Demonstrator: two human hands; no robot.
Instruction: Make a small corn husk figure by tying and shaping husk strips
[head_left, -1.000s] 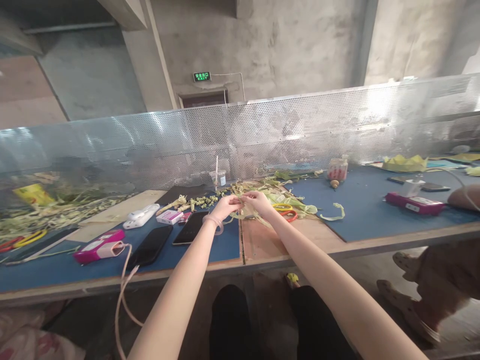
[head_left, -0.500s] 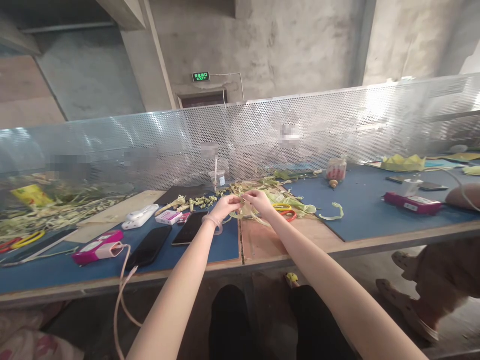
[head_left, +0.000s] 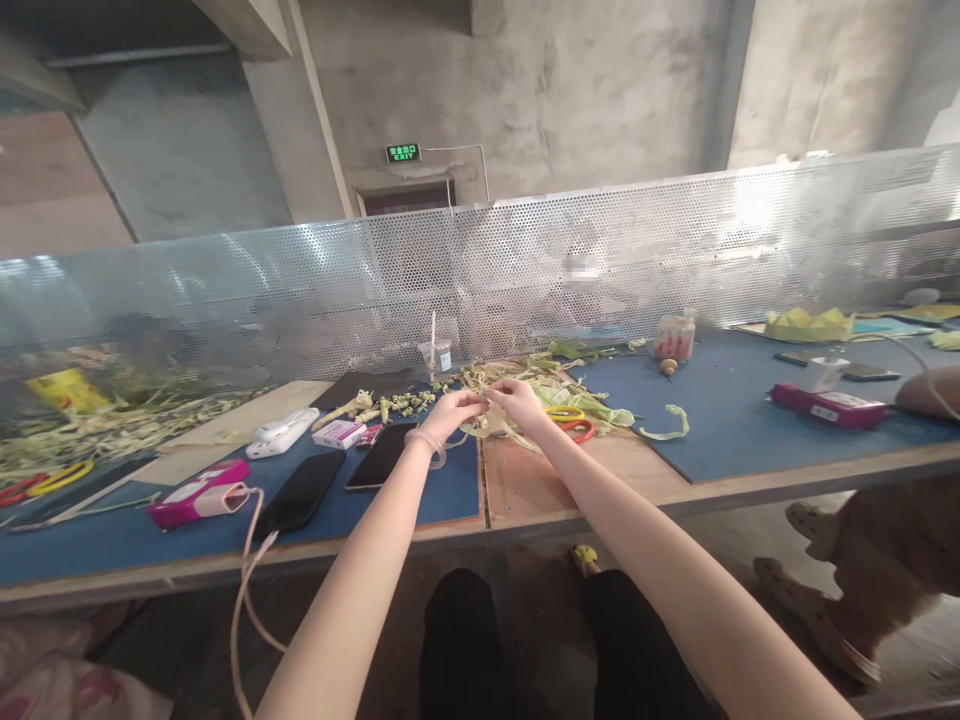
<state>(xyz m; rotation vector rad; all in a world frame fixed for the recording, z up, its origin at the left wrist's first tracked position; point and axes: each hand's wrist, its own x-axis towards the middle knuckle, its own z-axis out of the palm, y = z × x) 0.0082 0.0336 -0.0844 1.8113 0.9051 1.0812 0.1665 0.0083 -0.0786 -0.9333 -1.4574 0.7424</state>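
Just above the middle of the frame, the left hand (head_left: 452, 411) and the right hand (head_left: 516, 401) meet fingertip to fingertip over the bench (head_left: 540, 480). Both are pinched shut on a thin pale leaf strip (head_left: 484, 404) that spans the small gap between them, so each grip is closed on that strip. Its long axis runs roughly left to right across the picture, from one pinch to the other, and its slack seems to trail down toward the loose pile of leaf strips (head_left: 540, 385) lying just behind and to the right of the hands. Neither hand is nearer than the other; the strip sits squarely between the 2, with the left hand slightly lower in the frame.

A pair of scissors with yellow and red handles (head_left: 571, 421) lies just right of the right hand. A dark phone (head_left: 382, 455) rests just below and left of the left hand, and a second phone (head_left: 301, 492) farther left, beside a pink power bank (head_left: 199, 492). A clear plastic cup (head_left: 436, 356) stands behind the hands by the perforated metal screen (head_left: 675, 250).
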